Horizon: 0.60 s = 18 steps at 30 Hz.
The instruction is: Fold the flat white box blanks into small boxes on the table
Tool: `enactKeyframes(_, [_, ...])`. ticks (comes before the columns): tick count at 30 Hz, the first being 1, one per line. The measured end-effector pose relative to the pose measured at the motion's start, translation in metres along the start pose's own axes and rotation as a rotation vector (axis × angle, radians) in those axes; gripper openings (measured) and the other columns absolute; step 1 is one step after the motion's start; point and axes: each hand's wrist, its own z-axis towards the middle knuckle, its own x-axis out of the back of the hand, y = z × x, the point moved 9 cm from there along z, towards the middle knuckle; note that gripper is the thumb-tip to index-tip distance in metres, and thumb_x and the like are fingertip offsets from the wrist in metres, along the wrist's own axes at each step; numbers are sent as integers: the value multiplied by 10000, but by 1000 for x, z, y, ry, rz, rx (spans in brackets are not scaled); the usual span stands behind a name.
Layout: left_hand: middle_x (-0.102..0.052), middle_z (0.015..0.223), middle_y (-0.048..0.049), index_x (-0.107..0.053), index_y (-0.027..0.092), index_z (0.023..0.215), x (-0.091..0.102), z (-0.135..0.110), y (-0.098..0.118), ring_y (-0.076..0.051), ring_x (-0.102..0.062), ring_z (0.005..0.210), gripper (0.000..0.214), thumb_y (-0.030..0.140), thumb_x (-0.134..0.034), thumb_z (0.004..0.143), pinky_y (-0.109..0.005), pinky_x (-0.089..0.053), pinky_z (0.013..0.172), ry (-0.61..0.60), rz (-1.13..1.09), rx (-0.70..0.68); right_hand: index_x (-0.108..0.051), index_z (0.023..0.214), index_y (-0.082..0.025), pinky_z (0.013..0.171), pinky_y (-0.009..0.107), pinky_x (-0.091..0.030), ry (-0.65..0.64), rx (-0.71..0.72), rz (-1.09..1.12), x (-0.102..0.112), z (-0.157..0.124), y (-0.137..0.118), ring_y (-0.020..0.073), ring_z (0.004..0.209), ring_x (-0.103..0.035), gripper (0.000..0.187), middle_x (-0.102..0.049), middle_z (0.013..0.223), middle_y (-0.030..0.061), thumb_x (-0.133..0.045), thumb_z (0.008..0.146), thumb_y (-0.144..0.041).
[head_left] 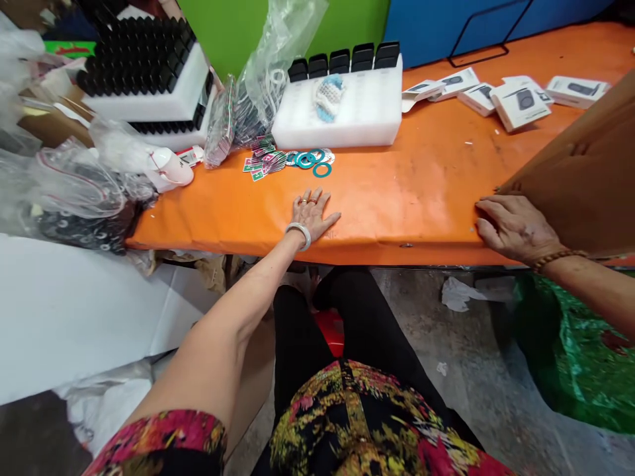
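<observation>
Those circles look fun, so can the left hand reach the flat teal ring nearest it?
Probably yes: the left hand rests open on the orange table cover, and the flat teal ring lies just ahead of that hand, with nothing blocking the way.

Bright, fairly even light falls on the glossy orange plastic-covered desk (436,192), leaving a pale sheen toward 2 o'clock. Glints streak the clear crinkled plastic bag (297,26) at 12 o'clock and the shiny green plastic sheet (590,357) at 4 o'clock. Toward 6 o'clock, the black cloth trousers (364,311) lose detail in shade. The bare left hand (311,215) looks sharp; wide-angle distortion stretches the outer edges, softer at 9 o'clock.
</observation>
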Motion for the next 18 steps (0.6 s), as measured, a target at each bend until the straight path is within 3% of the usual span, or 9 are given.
enactKeyframes(5, [-318, 1476, -52, -371, 238, 1358, 3, 1, 1, -276, -205, 1369, 613, 581, -339, 850, -434, -157, 1093, 3, 52, 15, -587, 965, -92, 850, 354, -395, 8, 36, -15, 3, 2, -4, 262, 902, -544, 250, -628, 983, 198, -426, 832, -228])
enactKeyframes(18, [-314, 1481, -42, -362, 251, 1364, 4, 1, 2, -255, -219, 1370, 610, 579, -329, 851, -413, -167, 1094, 9, 81, 29, -564, 833, -156, 783, 333, -396, 25, 55, -21, 7, 2, -5, 237, 797, -535, 117, -623, 862, 128, -457, 811, -197])
